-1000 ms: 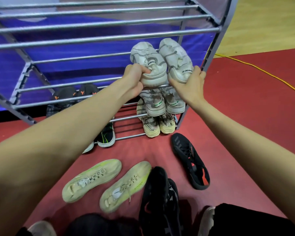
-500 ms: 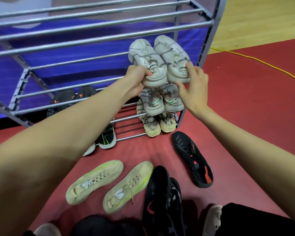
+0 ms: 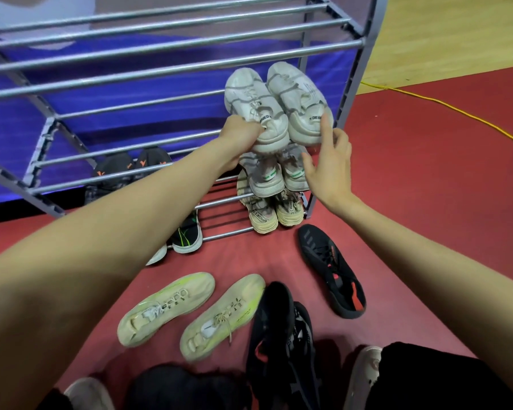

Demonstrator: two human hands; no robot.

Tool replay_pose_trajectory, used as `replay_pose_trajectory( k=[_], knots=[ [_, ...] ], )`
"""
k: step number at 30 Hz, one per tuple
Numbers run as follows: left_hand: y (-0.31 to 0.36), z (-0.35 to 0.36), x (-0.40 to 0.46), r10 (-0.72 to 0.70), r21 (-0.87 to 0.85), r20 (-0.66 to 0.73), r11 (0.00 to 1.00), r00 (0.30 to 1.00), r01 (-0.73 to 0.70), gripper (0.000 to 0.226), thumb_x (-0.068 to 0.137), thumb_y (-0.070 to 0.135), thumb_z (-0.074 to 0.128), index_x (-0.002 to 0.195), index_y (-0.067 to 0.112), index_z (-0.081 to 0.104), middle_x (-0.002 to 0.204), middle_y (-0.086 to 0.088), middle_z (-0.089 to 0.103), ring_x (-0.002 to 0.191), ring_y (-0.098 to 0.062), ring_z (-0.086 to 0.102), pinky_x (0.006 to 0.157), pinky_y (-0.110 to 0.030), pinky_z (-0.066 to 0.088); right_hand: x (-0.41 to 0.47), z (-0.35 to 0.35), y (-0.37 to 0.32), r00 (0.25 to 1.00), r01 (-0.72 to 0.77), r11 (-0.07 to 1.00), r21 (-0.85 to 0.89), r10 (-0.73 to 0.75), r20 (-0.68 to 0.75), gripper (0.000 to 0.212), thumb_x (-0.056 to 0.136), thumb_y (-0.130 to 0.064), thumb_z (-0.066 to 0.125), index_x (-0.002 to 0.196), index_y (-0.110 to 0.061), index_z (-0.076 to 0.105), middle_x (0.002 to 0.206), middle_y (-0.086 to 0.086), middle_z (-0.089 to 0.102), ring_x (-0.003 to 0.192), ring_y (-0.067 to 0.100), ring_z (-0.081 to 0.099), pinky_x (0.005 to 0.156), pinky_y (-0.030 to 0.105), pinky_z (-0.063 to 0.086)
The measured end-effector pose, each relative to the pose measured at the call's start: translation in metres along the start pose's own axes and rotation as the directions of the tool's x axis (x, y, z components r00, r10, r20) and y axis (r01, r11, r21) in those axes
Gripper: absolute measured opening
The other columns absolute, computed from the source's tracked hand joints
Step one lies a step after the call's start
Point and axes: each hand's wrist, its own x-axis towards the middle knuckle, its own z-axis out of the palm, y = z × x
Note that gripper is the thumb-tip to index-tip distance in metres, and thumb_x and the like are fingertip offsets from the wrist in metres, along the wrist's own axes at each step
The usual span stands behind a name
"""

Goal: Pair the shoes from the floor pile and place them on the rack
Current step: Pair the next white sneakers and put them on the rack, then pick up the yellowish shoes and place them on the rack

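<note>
Two white chunky sneakers sit side by side on an upper shelf of the grey metal rack [image 3: 172,50], at its right end. My left hand [image 3: 240,133] grips the heel of the left white sneaker [image 3: 253,108]. My right hand [image 3: 330,164] is open, fingers spread, one fingertip touching the heel of the right white sneaker [image 3: 298,99]. Below them on the rack stand a grey-white pair [image 3: 274,176] and a beige pair [image 3: 271,211]. On the red floor lie two cream-and-lime shoes [image 3: 166,307], a black shoe with red [image 3: 330,267] and more black shoes [image 3: 282,338].
A black pair with orange marks [image 3: 131,168] and black-and-green shoes [image 3: 187,235] occupy the rack's lower left. A yellow cable [image 3: 456,112] crosses the floor at right. My knees and feet fill the bottom edge. A blue wall pad stands behind the rack.
My right hand has let go of the right white sneaker's heel and opened, pulling back slightly. The white pair now rests on the shelf. My left hand keeps its grip.
</note>
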Motion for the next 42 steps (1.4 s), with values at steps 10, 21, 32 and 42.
replay_pose_trajectory(
  k=[10,21,32,42],
  knots=[
    [-0.06,-0.031,-0.065,0.316,0.358,-0.028,0.889,0.948,-0.285,0.028,0.088,0.012,0.048,0.112,0.006,0.06,0.101,-0.011,0.066,0.1,-0.028,0.061,0.087,-0.033,0.045,-0.099,0.014,-0.011,0.948,0.166,0.959,-0.232,-0.09,0.306,0.052,0.081,-0.014,0.053,0.128,0.006,0.041,0.13,0.026,0.041,0.117,0.042,0.043,0.099,0.046,0.04],
    [-0.216,-0.106,-0.129,-0.099,0.526,0.202,0.85,0.974,-0.022,0.025,0.085,-0.001,0.044,0.094,0.009,0.065,0.092,-0.013,0.072,0.079,-0.024,0.064,0.076,-0.029,0.049,-0.197,0.07,-0.003,0.544,0.04,0.954,-0.298,0.229,0.807,0.043,0.089,-0.019,0.05,0.124,0.003,0.036,0.127,0.024,0.038,0.121,0.043,0.04,0.104,0.047,0.038],
    [-0.375,-0.182,-0.111,-0.607,0.735,-0.045,0.518,0.793,0.437,0.062,0.081,0.039,0.061,0.134,0.01,0.044,0.134,-0.019,0.045,0.124,-0.039,0.044,0.101,-0.042,0.042,-0.275,0.175,-0.057,0.24,-0.674,0.671,-0.308,0.594,0.768,0.068,0.083,-0.031,0.063,0.132,0.01,0.04,0.128,0.021,0.056,0.113,0.035,0.059,0.088,0.036,0.053],
    [-0.409,-0.194,-0.108,-0.679,0.514,-0.006,0.628,0.734,0.584,0.049,0.087,0.012,0.056,0.135,0.014,0.052,0.115,-0.015,0.062,0.087,-0.024,0.057,0.065,-0.026,0.05,-0.31,0.211,-0.098,-0.122,-0.991,-0.042,-0.129,0.687,0.717,0.014,0.067,0.0,0.065,0.058,-0.005,0.055,0.063,0.018,0.06,0.05,0.026,0.056,0.041,0.039,0.055]
  ],
)
